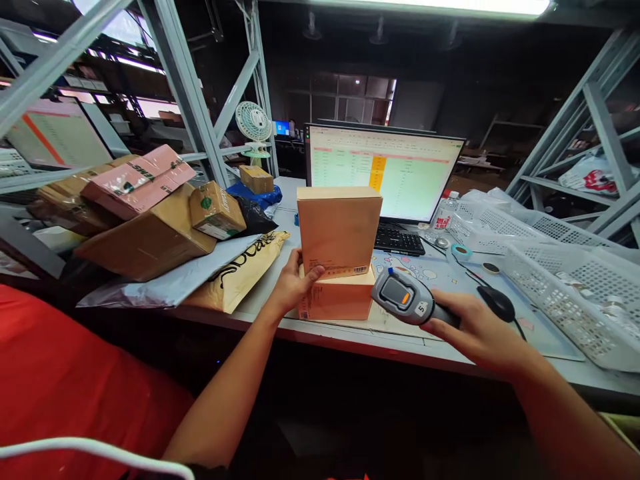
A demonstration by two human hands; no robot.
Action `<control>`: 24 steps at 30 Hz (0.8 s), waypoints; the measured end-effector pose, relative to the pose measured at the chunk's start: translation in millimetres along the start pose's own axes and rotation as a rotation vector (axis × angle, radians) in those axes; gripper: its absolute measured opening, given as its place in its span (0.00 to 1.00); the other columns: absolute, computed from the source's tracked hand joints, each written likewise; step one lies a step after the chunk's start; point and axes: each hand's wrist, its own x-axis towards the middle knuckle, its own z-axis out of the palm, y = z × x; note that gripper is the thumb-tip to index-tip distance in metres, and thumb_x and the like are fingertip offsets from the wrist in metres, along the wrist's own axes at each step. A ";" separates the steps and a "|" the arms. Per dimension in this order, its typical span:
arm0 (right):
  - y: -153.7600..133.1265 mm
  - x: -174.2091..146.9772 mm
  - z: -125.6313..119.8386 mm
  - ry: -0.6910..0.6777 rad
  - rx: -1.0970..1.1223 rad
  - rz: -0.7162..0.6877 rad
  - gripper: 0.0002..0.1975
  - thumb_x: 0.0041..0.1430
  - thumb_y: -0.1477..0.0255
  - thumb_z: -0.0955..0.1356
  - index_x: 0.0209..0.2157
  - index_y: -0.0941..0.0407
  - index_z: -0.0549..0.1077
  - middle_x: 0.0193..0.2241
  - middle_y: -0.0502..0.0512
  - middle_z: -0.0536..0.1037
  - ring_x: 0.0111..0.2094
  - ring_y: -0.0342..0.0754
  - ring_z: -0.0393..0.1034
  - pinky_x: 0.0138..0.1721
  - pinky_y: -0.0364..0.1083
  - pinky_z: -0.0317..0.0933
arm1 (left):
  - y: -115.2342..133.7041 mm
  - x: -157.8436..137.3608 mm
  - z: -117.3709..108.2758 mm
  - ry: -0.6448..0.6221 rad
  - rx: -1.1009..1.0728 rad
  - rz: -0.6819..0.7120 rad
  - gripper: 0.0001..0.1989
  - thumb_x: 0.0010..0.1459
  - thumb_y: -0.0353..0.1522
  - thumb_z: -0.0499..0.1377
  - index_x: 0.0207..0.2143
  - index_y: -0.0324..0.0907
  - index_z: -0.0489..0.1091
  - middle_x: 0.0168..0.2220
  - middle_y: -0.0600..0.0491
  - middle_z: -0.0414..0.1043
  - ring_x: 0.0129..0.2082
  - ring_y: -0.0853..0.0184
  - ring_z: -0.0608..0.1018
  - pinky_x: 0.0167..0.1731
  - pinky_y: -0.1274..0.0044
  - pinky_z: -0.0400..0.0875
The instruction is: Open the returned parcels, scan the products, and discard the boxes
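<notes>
My left hand (295,283) grips the lower left corner of an orange-brown box (340,230), thumb on its front face. The box stands upright and has small print and a barcode label along its bottom edge. Directly below it, a second box (335,302) of the same colour lies on the table near the front edge. In my right hand (473,327) is a grey handheld barcode scanner (404,297), fingers wrapped round its handle. Its head, marked with a "5" sticker and an orange button, is just right of the boxes.
Parcels, including a pink box (140,180) and a yellow mailer (250,270), are piled at left. Behind the boxes stand a monitor (400,173) and a keyboard (400,240). White perforated baskets (575,313) and a black mouse (496,303) lie at right. Metal frames flank the table.
</notes>
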 end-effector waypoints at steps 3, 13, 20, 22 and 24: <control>28.4 7.2 2.9 0.098 -0.054 0.068 0.20 0.72 0.54 0.67 0.47 0.56 0.80 0.39 0.55 0.82 0.38 0.51 0.75 0.38 0.45 0.67 | -0.4 0.0 2.5 0.029 -0.026 -0.011 0.36 0.55 0.56 0.69 0.55 0.41 0.67 0.57 0.42 0.75 0.63 0.49 0.73 0.61 0.64 0.70; 207.1 25.2 12.2 0.210 -0.377 0.430 0.25 0.66 0.60 0.66 0.56 0.61 0.79 0.48 0.66 0.83 0.49 0.64 0.78 0.50 0.55 0.69 | -6.5 -4.3 4.8 0.010 -0.216 -0.028 0.44 0.54 0.61 0.67 0.59 0.39 0.66 0.60 0.39 0.72 0.63 0.47 0.74 0.62 0.63 0.70; 264.6 14.0 46.7 0.212 -0.373 0.441 0.32 0.66 0.60 0.69 0.67 0.59 0.71 0.60 0.67 0.77 0.60 0.63 0.73 0.62 0.57 0.66 | -13.5 3.6 -23.1 -0.121 0.073 0.040 0.47 0.55 0.66 0.61 0.62 0.39 0.66 0.61 0.37 0.73 0.64 0.43 0.73 0.62 0.60 0.72; 272.7 11.9 41.9 0.234 -0.389 0.407 0.31 0.68 0.58 0.68 0.66 0.60 0.71 0.60 0.68 0.77 0.61 0.62 0.73 0.63 0.56 0.65 | -13.5 3.3 -25.2 -0.116 0.162 0.066 0.45 0.57 0.64 0.62 0.61 0.38 0.67 0.61 0.37 0.73 0.63 0.44 0.74 0.61 0.60 0.73; 285.3 -0.8 24.7 0.320 -0.424 0.380 0.30 0.69 0.57 0.66 0.64 0.60 0.73 0.58 0.68 0.78 0.60 0.61 0.74 0.63 0.56 0.65 | -8.7 0.3 -25.8 -0.071 0.228 0.100 0.43 0.58 0.63 0.61 0.59 0.38 0.67 0.59 0.37 0.75 0.60 0.45 0.76 0.57 0.62 0.76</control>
